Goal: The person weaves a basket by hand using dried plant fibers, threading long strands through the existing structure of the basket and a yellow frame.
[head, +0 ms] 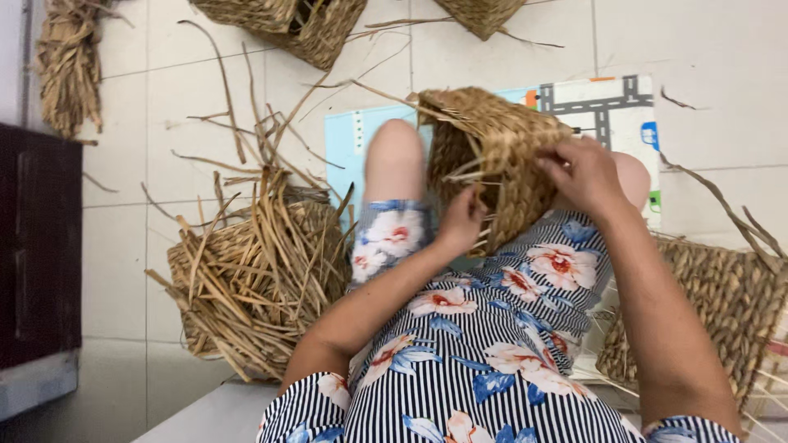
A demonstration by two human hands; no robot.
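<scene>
You are sitting on a pale tiled floor (509, 57) in what looks like a home used for basket weaving; woven baskets (283, 25) and loose dried straw (246, 271) lie around you; a child's play mat (607, 107) lies underfoot, a dark cabinet (37, 246) at the left edge.

A half-woven basket (263, 283) bristling with loose dry straw ends sits on the pale tiled floor (115, 271), and serves here as the landmark. Far beyond it, at the top edge, two more woven baskets (283, 25) lie partly cut off. Up and to its left, a bundle of dried straw (67, 70) leans by the wall. Directly to its left stands a dark wooden cabinet (37, 246). To its right and a little farther back lies a light blue play mat (603, 107) printed with grey roads. Well to its right rests another woven piece (722, 308).
</scene>
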